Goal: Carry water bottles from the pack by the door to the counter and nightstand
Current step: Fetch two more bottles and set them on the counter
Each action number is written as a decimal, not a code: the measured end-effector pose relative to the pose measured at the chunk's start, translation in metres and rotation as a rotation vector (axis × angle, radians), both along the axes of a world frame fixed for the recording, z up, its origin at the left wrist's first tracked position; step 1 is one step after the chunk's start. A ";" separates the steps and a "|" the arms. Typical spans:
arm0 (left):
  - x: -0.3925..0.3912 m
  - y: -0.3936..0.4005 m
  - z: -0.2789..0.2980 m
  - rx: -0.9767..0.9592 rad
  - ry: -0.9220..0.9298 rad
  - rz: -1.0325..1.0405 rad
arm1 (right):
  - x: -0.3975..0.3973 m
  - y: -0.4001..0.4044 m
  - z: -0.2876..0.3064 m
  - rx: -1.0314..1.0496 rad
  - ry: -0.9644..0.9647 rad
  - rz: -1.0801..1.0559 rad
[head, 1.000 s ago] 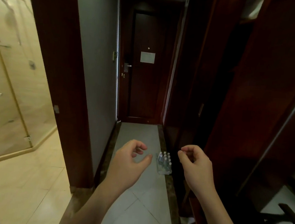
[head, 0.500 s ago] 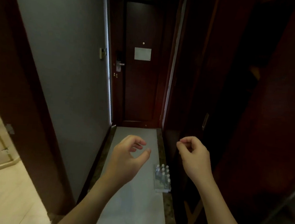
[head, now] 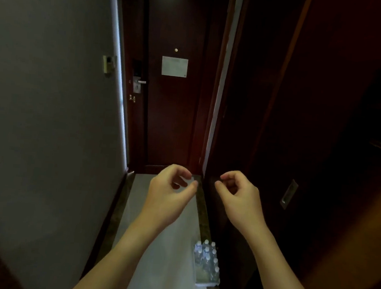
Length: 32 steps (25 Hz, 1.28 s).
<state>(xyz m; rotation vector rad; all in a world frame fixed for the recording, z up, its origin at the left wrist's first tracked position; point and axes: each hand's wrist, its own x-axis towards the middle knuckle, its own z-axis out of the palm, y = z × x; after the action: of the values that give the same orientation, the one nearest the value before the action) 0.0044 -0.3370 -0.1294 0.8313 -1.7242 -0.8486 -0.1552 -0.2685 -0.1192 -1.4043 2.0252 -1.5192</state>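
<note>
Pack of water bottles (head: 206,263) now nearer below, both hands (head: 169,194) loosely curled, apart, holding nothing

The pack of water bottles (head: 206,263) stands on the floor (head: 164,267) below and between the left hand (head: 169,194) and right hand (head: 240,198), with the door (head: 171,111) beyond both.

Bathroom gone from view, door (head: 171,97) nearer, pack of water bottles (head: 207,263) now close below both empty hands
</note>
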 end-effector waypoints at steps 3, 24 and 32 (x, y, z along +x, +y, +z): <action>-0.040 -0.087 0.000 0.034 -0.011 -0.097 | -0.025 -0.076 -0.003 0.067 -0.013 -0.038; -0.283 -0.370 -0.334 0.384 -0.250 -0.259 | -0.256 -0.353 -0.349 0.392 -0.221 -0.245; -0.335 -0.400 -0.788 0.651 -0.225 -0.202 | -0.275 -0.365 -0.842 0.682 -0.305 -0.502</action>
<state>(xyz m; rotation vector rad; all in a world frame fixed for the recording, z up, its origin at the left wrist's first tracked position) -0.3303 -0.7375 -0.9175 1.2257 -1.7595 -1.5487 -0.4300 -0.6333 -0.9616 -0.4035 2.4437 -0.9299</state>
